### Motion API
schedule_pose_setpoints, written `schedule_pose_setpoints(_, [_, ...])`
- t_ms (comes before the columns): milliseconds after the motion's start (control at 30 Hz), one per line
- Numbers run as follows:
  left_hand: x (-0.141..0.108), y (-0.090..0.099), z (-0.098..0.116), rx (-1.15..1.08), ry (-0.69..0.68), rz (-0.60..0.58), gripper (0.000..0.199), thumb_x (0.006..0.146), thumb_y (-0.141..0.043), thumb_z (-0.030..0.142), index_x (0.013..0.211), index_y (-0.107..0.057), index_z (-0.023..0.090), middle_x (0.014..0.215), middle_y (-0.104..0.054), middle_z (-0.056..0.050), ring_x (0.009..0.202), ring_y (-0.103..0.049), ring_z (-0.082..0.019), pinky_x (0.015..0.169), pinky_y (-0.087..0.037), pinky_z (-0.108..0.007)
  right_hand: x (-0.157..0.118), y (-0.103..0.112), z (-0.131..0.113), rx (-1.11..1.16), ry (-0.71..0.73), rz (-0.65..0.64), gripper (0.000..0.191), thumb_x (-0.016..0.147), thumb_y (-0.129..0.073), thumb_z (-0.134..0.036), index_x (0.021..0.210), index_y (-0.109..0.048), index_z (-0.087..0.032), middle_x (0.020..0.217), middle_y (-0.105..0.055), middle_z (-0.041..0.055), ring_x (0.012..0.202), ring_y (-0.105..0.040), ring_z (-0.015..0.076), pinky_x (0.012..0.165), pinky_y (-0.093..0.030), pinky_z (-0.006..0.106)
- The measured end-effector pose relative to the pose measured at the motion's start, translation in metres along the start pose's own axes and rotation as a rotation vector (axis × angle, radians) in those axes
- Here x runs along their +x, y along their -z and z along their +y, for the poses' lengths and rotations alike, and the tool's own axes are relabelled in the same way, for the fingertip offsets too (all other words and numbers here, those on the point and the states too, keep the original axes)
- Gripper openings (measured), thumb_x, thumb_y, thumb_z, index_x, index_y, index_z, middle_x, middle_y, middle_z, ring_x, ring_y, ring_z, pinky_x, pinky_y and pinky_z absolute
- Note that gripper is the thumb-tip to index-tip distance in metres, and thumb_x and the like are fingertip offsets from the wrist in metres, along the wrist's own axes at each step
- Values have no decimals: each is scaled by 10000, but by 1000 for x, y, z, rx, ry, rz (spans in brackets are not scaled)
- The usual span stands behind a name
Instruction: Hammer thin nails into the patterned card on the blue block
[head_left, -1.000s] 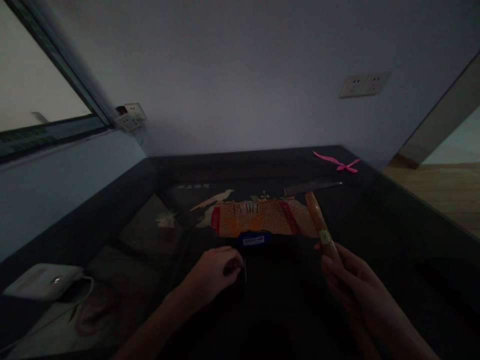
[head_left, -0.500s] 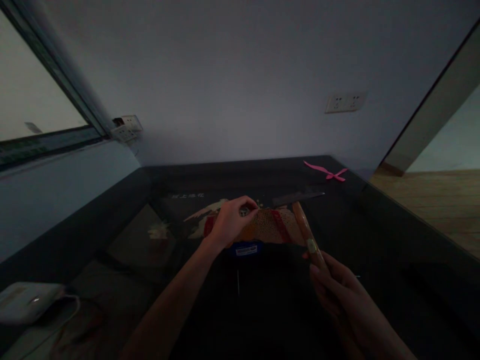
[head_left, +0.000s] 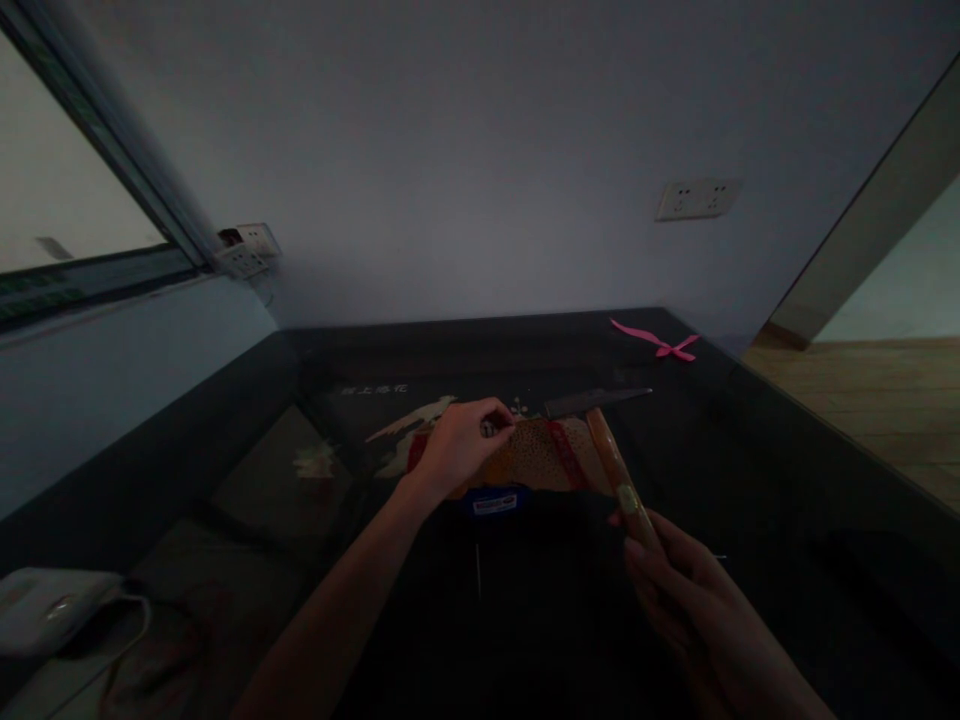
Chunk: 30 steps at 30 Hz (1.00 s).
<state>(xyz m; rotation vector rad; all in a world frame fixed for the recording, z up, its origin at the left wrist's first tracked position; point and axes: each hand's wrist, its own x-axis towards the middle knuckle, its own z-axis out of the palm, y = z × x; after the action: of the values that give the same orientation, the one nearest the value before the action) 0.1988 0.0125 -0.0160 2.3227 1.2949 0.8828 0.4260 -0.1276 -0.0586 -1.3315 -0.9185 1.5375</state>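
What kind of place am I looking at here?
Probably a room in a home, though a small office is possible: wall sockets, a wood-look floor and a dark tabletop pushed against the wall suggest it.

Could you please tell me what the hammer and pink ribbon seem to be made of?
The hammer's handle looks like varnished wood, brown with a glossy sheen; its head, probably metal, grey and dull. The pink ribbon could be matte fabric, given its flat, twisted strips.

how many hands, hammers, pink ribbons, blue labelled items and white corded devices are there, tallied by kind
Hands: 2 (left hand, right hand)
Hammer: 1
Pink ribbon: 1
Blue labelled item: 1
White corded device: 1
Total: 6
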Motion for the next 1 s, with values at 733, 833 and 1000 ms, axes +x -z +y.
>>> schedule_pose_setpoints(733, [3,-8,-16,-31,61,-36,157,795,-639,290,853,-724,171,814,-730,-47,738,-655,-184,644,-471,-265,5,14,-71,-664,413,132,226,746,-658,-443,781,-641,-221,541,-503,-22,464,-433,120,396,-323,222])
schedule_pose_setpoints(833, [2,-10,-20,-29,83,-37,171,788,-639,299,857,-729,171,823,-733,-52,730,-657,-193,624,-462,-265,10,16,-82,-825,480,77,151,757,-640,-382,780,-671,-236,569,-592,-4,484,-498,143,444,-363,245])
schedule_pose_setpoints(1000, [1,-12,-22,-39,93,-41,185,787,-634,303,897,-731,191,856,-737,-45,743,-663,-195,632,-461,-265,10,12,-85,-1024,509,32,156,833,-551,-348,853,-666,-245,728,-687,26,601,-614,190,546,-406,281])
